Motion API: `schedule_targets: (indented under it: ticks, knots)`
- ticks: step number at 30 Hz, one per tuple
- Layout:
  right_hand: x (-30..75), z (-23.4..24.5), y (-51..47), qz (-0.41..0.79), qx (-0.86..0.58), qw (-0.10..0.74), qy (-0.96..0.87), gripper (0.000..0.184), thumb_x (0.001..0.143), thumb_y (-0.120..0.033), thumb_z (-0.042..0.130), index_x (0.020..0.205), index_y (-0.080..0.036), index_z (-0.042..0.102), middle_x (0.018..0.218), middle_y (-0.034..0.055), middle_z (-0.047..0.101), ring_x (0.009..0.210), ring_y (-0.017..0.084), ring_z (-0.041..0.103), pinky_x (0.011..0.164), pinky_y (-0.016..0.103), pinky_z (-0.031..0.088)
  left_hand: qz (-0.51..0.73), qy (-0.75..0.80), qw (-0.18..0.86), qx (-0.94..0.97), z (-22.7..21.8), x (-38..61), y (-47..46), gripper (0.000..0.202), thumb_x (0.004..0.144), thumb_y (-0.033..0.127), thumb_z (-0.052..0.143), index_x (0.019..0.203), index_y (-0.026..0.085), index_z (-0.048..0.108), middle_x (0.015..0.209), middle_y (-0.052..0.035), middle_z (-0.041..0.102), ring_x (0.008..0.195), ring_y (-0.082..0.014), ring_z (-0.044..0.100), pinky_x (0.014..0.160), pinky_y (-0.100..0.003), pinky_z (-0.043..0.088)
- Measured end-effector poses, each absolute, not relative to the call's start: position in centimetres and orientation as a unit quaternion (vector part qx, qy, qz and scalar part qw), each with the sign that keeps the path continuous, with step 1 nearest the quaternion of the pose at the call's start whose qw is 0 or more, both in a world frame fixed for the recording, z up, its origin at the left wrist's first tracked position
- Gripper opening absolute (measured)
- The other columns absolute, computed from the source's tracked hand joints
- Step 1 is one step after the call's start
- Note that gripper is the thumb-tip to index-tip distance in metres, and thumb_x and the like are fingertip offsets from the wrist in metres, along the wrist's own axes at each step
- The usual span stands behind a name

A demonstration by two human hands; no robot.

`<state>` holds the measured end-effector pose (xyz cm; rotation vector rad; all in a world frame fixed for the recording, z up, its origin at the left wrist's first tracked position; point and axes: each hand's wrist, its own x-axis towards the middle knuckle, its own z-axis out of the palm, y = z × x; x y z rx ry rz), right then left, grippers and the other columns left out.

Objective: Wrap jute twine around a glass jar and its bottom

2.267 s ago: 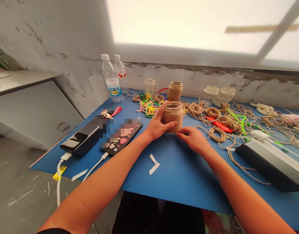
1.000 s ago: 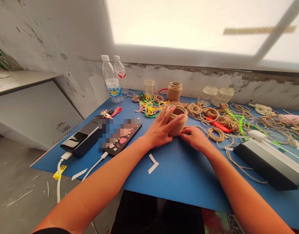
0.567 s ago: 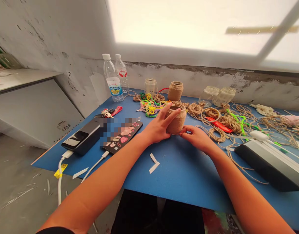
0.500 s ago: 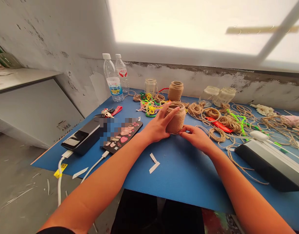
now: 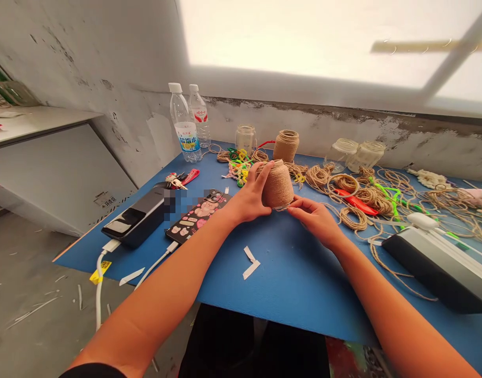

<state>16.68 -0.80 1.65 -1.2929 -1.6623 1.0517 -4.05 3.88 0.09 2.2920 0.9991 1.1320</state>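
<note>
A jar (image 5: pixel 279 185) wrapped in brown twine is tilted, its mouth leaning away and its base toward me. My left hand (image 5: pixel 253 198) grips it from the left, fingers spread over its upper side. At the lower right of the base, my right hand (image 5: pixel 313 216) is closed in a pinch, with a thin strand of twine running along the base to its fingertips. Part of the strand is hidden by the fingers. Behind stands another twine-wrapped jar (image 5: pixel 286 146), upright.
Coils of twine (image 5: pixel 353 218), a red cutter-like tool (image 5: pixel 356 202) and bare glass jars (image 5: pixel 370 156) lie to the right and back. A grey-black device (image 5: pixel 441 268) is at right. Left are a phone (image 5: pixel 197 214), a power bank (image 5: pixel 136 218), keys (image 5: pixel 177 181) and plastic bottles (image 5: pixel 185 131).
The twine-wrapped jar has tipped, its base turning toward me and its mouth away. Both hands stay on it, the right still pinching at the base. The camera view has shifted slightly.
</note>
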Motion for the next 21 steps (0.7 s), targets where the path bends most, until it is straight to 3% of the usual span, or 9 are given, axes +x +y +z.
schedule_targets:
  ticks: [6,10,16,21]
  knots:
    - [16.9,1.3,-0.5,0.426,-0.517,0.417,-0.614,0.024,0.07,-0.044,0.068,0.072,-0.02,0.063,0.12,0.0056,0.072,0.078,0.018,0.059,0.064,0.03,0.038,0.404,0.36,0.195,0.818,0.3,-4.2,3.8,0.117,0.059,0.007,0.077,0.152,0.03,0.011,0.152,-0.0127,0.012,0.15,-0.0347,0.008,0.124,-0.052,0.014]
    - [16.9,1.6,-0.6,0.427,-0.53,0.419,-0.601,0.022,0.069,-0.042,0.069,0.069,-0.02,0.062,0.121,0.005,0.072,0.066,0.014,0.055,0.055,0.028,0.031,0.401,0.369,0.196,0.815,0.3,-4.0,3.6,0.113,0.06,0.009,0.077,0.15,0.028,0.012,0.152,-0.0147,0.009,0.15,-0.035,0.009,0.124,-0.053,0.012]
    - [16.9,1.6,-0.7,0.429,-0.544,0.409,-0.593,0.023,0.07,-0.043,0.068,0.069,-0.02,0.062,0.118,0.0051,0.074,0.052,0.009,0.045,0.047,0.026,0.022,0.432,0.374,0.19,0.798,-0.1,-3.4,3.5,0.114,0.06,0.019,0.084,0.148,0.027,0.012,0.152,-0.0156,0.008,0.15,-0.0376,0.007,0.123,-0.056,0.013]
    - [17.1,1.5,-0.6,0.414,-0.556,0.402,-0.598,0.025,0.069,-0.045,0.068,0.071,-0.02,0.064,0.111,0.0056,0.075,0.054,0.011,0.051,0.046,0.026,0.025,0.447,0.377,0.181,0.791,-0.2,-3.1,3.2,0.112,0.059,0.019,0.084,0.146,0.03,0.014,0.149,-0.0147,0.014,0.149,-0.0379,0.012,0.122,-0.058,0.016]
